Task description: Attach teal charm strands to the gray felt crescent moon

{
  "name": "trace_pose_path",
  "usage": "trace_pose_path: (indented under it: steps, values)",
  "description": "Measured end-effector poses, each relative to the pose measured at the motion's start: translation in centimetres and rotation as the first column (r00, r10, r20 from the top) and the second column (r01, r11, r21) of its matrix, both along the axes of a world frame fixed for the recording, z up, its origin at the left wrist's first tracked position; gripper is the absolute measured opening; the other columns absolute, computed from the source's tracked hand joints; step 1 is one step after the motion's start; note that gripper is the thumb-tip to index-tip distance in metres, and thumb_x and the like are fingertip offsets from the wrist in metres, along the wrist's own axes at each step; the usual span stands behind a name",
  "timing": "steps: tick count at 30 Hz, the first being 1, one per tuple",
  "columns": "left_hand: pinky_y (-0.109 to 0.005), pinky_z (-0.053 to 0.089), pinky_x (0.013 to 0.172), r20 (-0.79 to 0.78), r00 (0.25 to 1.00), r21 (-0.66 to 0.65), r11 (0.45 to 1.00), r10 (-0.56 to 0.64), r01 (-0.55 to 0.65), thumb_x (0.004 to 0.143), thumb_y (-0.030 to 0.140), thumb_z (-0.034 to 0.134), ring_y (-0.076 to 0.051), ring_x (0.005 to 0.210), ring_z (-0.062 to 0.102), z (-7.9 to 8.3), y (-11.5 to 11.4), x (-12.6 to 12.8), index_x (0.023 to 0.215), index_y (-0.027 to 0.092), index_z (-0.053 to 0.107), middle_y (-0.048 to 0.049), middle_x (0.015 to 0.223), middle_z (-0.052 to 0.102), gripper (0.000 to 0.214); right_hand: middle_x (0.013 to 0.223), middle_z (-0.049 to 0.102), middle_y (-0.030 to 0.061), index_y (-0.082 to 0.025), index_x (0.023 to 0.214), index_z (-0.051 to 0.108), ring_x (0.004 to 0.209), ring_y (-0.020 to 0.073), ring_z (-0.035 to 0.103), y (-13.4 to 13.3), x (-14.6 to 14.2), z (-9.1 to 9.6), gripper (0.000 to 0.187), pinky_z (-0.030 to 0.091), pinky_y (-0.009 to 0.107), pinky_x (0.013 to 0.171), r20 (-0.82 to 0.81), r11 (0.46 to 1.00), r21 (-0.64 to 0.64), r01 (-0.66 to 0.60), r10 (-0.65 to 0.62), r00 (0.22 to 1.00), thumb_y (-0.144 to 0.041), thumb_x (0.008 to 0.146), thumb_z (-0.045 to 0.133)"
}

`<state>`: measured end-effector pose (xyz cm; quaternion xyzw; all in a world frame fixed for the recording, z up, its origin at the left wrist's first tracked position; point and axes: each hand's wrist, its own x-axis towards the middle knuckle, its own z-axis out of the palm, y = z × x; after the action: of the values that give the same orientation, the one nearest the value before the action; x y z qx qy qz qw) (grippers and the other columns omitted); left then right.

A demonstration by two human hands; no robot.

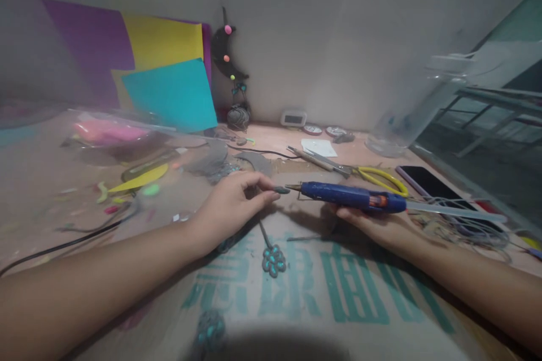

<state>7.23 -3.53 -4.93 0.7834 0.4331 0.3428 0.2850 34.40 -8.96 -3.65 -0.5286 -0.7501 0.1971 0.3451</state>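
My right hand (372, 223) grips a blue glue gun (353, 197) lying sideways, its metal nozzle pointing left and a clear glue stick trailing out to the right. My left hand (235, 200) pinches a small dark teal piece (281, 190) right at the nozzle tip. Below them a thin stem ends in a teal flower-shaped cluster (274, 259), resting on cardboard (322, 304) printed with green characters. A second teal cluster (209, 331) lies blurred near the bottom edge.
Yellow-handled scissors (379, 177) and a dark phone (425, 180) lie behind the gun. Tangled wire (461, 225) sits at right. Purple, yellow and teal sheets (169, 93) lean on the wall. A clear bag with pink contents (110, 132) and coloured scraps lie at left. A black cable (63, 245) crosses the table.
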Motion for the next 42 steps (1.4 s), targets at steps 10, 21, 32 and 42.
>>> trace_pose_path:
  steps: [10,21,32,42]
  values:
    - [-0.031,0.049,0.078,0.031,0.999,0.026,0.999,-0.043,0.043,0.087,0.033,0.063,-0.018,0.075,0.065,-0.2,0.1,-0.1,0.086,0.023,0.072,0.0013,0.081,0.073,0.014,0.088,0.076,0.004,-0.028,0.089,0.071,0.082,0.0276,0.072,-0.2,-0.2,0.2,0.018,0.06,0.04,0.074,-0.018,0.999,-0.009,-0.043,0.043,0.999,-0.045,0.083,0.069]
    - [-0.029,0.048,0.074,0.036,0.998,0.025,0.998,-0.053,0.052,0.086,0.035,0.063,-0.018,0.076,0.064,0.1,-0.2,-0.1,0.084,0.022,0.071,0.0007,0.081,0.072,0.016,0.077,0.07,0.0044,-0.029,0.077,0.067,0.077,0.028,0.068,-0.2,0.1,-0.1,0.023,0.057,0.041,0.07,0.063,1.0,-0.028,-0.006,0.008,0.998,-0.05,0.085,0.064]
    - [-0.028,0.046,0.073,0.02,0.998,0.041,0.998,-0.053,0.053,0.088,0.037,0.063,-0.017,0.077,0.064,-0.2,0.0,-0.2,0.086,0.022,0.071,0.0015,0.082,0.072,0.018,0.07,0.068,0.0021,-0.028,0.075,0.058,0.067,0.025,0.067,-0.4,-0.8,0.2,0.019,0.059,0.037,0.061,0.094,0.992,0.118,0.048,-0.059,0.994,-0.046,0.082,0.06]
    - [-0.027,0.047,0.074,0.001,0.999,0.041,0.999,-0.035,0.035,0.087,0.036,0.063,-0.016,0.072,0.063,0.0,-0.3,-0.2,0.086,0.021,0.07,0.0023,0.079,0.071,0.017,0.074,0.068,0.0036,-0.027,0.078,0.064,0.071,0.0253,0.066,-0.2,0.5,-1.2,0.027,0.058,0.039,0.066,0.145,0.978,0.193,0.083,-0.112,0.983,-0.053,0.084,0.061]
